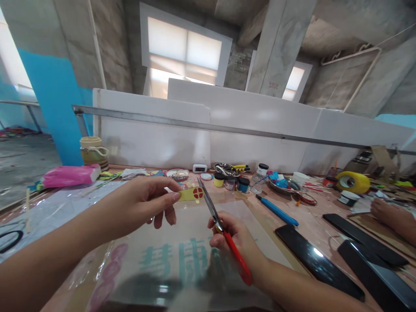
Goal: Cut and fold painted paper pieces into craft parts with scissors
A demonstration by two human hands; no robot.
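Observation:
My left hand (156, 199) pinches a small yellow strip (186, 194) whose right end bears a red round figure with a yellow cross. In my right hand (234, 234) is a pair of scissors (234, 255) with red handles, its metal blades pointing up and left. The blade tips are close to the right end of the strip; whether they touch it I cannot tell. Beneath both hands lies a clear sheet (130, 251) over large teal characters and pink rounded shapes.
Paint jars (243, 184), a blue pen-like tool (277, 209), and a black phone (318, 260) lie to the right. Yellow tape (352, 182) is farther right, near another person's hand (393, 219). At left are a pink packet (71, 175) and a mug (93, 154). A white board (146, 143) stands behind.

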